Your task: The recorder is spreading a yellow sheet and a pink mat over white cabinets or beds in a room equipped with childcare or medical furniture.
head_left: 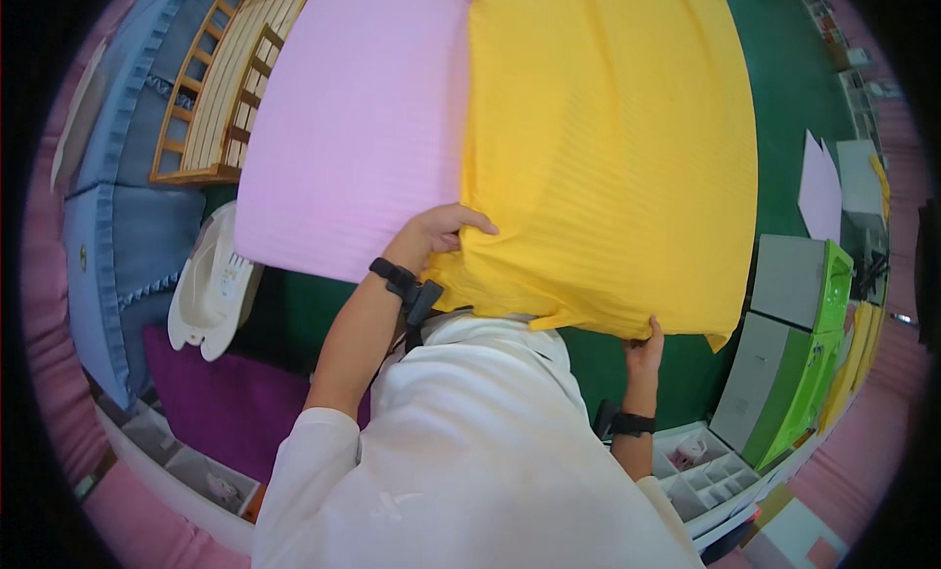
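Our left hand (pixel 443 231) and right hand (pixel 645 344) each grip the yellow sheet (pixel 608 157) hem over the pink mattress (pixel 353 128); we judge even tension keeps it smooth.

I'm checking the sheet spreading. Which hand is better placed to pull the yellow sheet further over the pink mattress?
Probably the left hand: it grips the yellow sheet right beside the bare pink mattress. The right hand holds the far corner.

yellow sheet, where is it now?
Head view, centre-right: the yellow sheet lies over the pink mattress, with left hand and right hand at its near edge.
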Motion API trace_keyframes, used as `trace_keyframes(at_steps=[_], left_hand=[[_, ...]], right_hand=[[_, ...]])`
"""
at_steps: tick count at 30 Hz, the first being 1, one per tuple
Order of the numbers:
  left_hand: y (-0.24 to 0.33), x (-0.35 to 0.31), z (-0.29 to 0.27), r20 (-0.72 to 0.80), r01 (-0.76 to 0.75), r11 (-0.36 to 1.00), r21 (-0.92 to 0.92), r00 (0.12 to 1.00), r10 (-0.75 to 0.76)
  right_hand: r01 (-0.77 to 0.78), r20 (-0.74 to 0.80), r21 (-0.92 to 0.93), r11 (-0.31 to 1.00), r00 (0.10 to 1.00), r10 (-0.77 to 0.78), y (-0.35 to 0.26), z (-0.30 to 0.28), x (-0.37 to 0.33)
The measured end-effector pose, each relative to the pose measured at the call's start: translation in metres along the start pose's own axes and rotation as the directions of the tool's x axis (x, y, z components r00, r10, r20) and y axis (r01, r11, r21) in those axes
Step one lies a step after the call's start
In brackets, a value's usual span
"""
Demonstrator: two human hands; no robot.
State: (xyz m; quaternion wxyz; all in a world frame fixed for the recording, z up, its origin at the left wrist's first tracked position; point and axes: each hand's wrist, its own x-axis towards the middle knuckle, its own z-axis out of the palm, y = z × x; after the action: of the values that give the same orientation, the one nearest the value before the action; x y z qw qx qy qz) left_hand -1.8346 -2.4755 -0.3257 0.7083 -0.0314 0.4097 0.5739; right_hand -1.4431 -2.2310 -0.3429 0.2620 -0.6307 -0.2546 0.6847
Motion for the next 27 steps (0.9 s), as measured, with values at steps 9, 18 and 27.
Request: trace_keyframes(at_steps=[9, 18, 27], left_hand=[[0.017, -0.013, 0.003, 0.182, 0.000, 0.960, 0.281, 0.982, -0.054], [0.040, -0.070, -0.046, 0.307, -0.289, 0.953, 0.091, 0.918, 0.250], [0.025, -0.185, -0.088, -0.020, -0.107, 0.835, 0.540, 0.990, 0.140]], right_hand=[[0.006, 0.057, -0.036, 0.999, 0.998, -0.004, 0.082, 0.111, -0.091], [0.158, 0.290, 0.115, 0.981, 0.939, -0.185, 0.104, 0.106, -0.073], [0.200, 0.250, 0.028, 0.979, 0.947, -0.200, 0.112, 0.097, -0.067]])
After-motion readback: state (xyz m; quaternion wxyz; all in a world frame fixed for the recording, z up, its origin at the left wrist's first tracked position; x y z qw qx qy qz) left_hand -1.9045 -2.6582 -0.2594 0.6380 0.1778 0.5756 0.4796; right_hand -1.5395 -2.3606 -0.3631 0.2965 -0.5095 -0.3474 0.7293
